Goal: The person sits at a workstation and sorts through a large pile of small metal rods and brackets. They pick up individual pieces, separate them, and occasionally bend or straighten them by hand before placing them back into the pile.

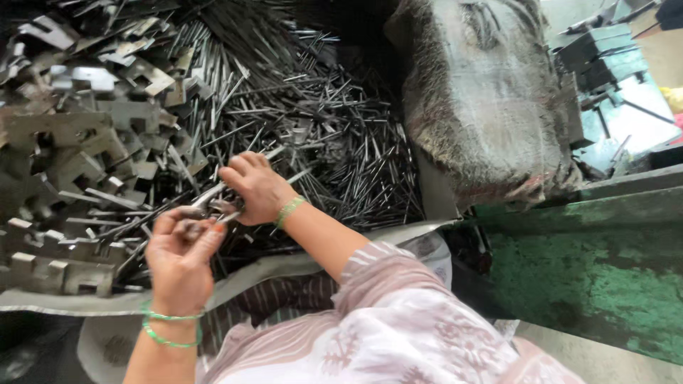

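Above the heap of metal rods [313, 135], we note the right hand [256, 188] closed around a thin rod [213, 192], long axis running toward the left hand [181, 259], whose fingers pinch what seems a small metal piece [191, 229].

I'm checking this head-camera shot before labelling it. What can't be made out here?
- Small part in the left hand: head view, curled fingers and blur hide its shape.
- What the right hand grips: covered by its fingers, among the thin metal rods.
- Stamped metal plates: pile cut off by the left edge.
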